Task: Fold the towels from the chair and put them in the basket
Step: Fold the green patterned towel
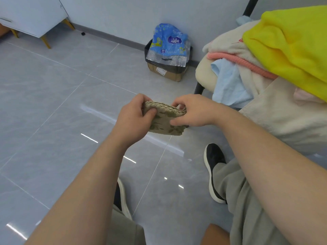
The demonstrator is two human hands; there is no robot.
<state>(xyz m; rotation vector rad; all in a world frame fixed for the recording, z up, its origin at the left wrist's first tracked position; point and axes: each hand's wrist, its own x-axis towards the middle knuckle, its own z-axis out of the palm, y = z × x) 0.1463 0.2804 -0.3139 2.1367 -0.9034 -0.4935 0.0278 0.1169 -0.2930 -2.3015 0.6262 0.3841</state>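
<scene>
The left hand (134, 119) and right hand (192, 111) each pinch a small folded beige towel (167, 123) held between them above the floor (53, 103), with the chair (205, 76) and its heaped towels (292, 46) beyond the right hand. I judge the stacked layers could slip and unfold if either pinch slackens during the carry; no basket is in view.

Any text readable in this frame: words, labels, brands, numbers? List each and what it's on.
None reads clearly.
Blue bag: white logo in a purple oval, blurred; beside it perhaps "9".
Box label: print too small.
Cream towel: red mark, partly hidden, unreadable.
Leaf towel: pattern only, no text.
</scene>
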